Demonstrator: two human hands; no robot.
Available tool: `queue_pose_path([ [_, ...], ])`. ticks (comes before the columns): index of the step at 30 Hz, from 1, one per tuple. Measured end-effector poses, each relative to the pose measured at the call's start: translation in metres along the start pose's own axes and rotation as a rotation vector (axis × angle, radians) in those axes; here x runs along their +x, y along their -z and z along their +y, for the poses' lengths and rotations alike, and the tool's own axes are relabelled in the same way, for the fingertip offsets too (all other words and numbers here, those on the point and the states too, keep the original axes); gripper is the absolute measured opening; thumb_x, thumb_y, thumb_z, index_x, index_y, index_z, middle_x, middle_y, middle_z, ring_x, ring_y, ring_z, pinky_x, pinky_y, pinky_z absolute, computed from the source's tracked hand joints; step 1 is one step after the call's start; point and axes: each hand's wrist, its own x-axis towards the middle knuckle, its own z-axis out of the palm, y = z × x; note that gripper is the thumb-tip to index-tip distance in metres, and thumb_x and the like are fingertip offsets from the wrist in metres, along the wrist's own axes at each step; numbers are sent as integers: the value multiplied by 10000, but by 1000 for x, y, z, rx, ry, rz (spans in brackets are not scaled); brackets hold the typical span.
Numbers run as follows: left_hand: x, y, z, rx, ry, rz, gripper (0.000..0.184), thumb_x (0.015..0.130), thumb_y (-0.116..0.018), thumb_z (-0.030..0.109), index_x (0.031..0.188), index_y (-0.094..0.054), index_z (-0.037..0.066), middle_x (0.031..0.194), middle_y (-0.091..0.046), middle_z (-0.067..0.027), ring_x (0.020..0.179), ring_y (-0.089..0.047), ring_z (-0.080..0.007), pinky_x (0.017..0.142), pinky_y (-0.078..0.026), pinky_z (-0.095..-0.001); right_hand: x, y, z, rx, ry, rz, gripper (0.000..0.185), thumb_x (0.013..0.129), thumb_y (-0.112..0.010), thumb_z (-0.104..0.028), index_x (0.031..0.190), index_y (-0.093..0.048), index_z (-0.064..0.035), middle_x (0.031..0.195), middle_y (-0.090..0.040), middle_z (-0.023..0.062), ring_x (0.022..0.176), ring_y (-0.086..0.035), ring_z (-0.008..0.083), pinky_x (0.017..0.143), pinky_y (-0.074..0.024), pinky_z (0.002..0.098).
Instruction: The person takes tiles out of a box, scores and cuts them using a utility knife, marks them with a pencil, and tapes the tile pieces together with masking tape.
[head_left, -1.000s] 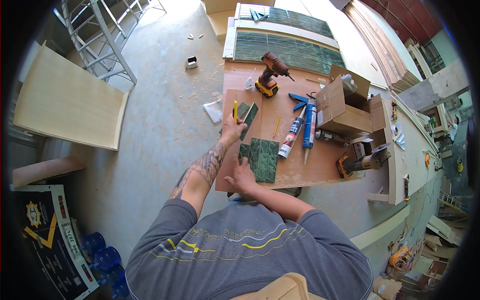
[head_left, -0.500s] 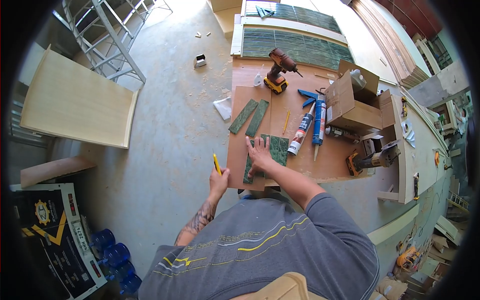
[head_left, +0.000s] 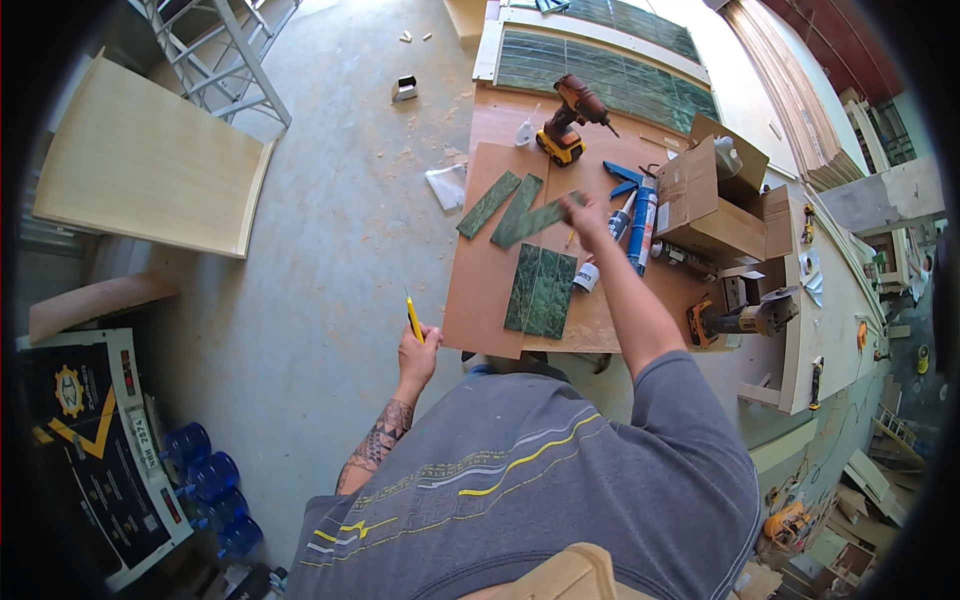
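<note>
My left hand [head_left: 418, 352] is closed around a yellow utility knife [head_left: 414, 320], its thin tip pointing up, just off the table's left edge. My right hand [head_left: 590, 215], slightly blurred, grips the end of a green marble-patterned strip [head_left: 545, 219] over the table. The held strip's other end overlaps a second green strip [head_left: 520, 205]. Beside that lies another green strip [head_left: 487, 206]. Nearer my body, green marbled tile pieces [head_left: 541, 292] lie side by side on a brown board [head_left: 480, 300]. A pencil [head_left: 570, 239] is partly hidden by my right hand and forearm.
A cordless impact driver [head_left: 568, 120] stands at the back. To the right are sealant tubes [head_left: 640, 230], a blue caulking gun [head_left: 622, 180], a cardboard box [head_left: 700, 195] and another power tool [head_left: 740, 318]. A green tiled panel [head_left: 600, 75] lies beyond; a ladder [head_left: 220, 60] stands left.
My right hand has left the tile pieces near me, moved up and right, and now carries a green strip. My left hand shifted slightly left, still with the knife.
</note>
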Motion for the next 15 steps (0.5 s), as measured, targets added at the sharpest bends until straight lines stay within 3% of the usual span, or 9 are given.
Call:
queue_pose_path([
  [3,1,2,10,83,-38,42,176,960,-718,147,946,-582,37,845,-711,-79,757,-678,-177,715,-551,-344,57,21,16,-20,-28,335,159,1014,-726,-164,1116,-648,-70,1010,-718,52,822,-720,170,693,-632,354],
  [5,2,-6,18,163,-57,-3,170,958,-721,169,973,-620,34,870,-721,-82,800,-694,-187,752,-558,-355,62,19,21,216,-105,467,381,994,-748,-236,1282,-609,-28,1185,-711,152,955,-737,304,852,-635,436],
  [6,2,-12,19,170,-53,-1,170,958,-721,169,973,-620,34,870,-721,-82,800,-694,-187,752,-558,-355,54,15,17,219,-113,465,381,994,-748,-236,1282,-609,-28,1185,-711,152,955,-737,304,852,-635,436],
  [8,0,-27,22,129,-21,-99,170,957,-722,179,981,-644,30,897,-734,-93,839,-708,-208,784,-563,-371,32,4,12,-502,-53,569,713,907,-803,-262,1452,-493,77,1479,-552,300,1295,-607,428,1094,-510,486],
  [9,-1,-36,30,130,-20,-97,170,957,-722,179,981,-644,30,897,-734,-93,839,-708,-208,784,-563,-371,23,-5,23,-501,-54,567,713,907,-803,-262,1452,-493,77,1479,-552,300,1295,-607,428,1094,-510,486],
  [11,-4,-52,43,234,-112,-205,194,953,-728,177,1028,-637,24,940,-741,-110,856,-715,-237,800,-567,-386,-3,-18,53,-786,356,584,786,859,-816,-286,1437,-477,126,1543,-450,365,1430,-441,520,1240,-328,502],
  [12,-1,-60,40,211,-137,-274,253,974,-719,190,1105,-605,6,1073,-755,-144,980,-717,-241,878,-567,-389,-12,-15,72,-855,371,361,781,859,-804,-277,1445,-470,118,1555,-425,366,1444,-424,507,1238,-327,506],
  [13,1,-69,43,205,-139,-273,253,974,-719,190,1105,-605,6,1073,-755,-144,980,-717,-241,878,-567,-389,-26,-9,88,-919,383,137,777,859,-793,-267,1454,-462,109,1567,-400,366,1458,-407,494,1235,-326,509],
  [15,7,-89,50,264,-172,-350,248,980,-714,194,1085,-574,18,1162,-745,-177,996,-717,-284,886,-565,-410,-93,-16,66,-883,301,-15,773,858,-785,-273,1453,-462,99,1499,-442,369,1418,-440,488,1210,-349,526],
])
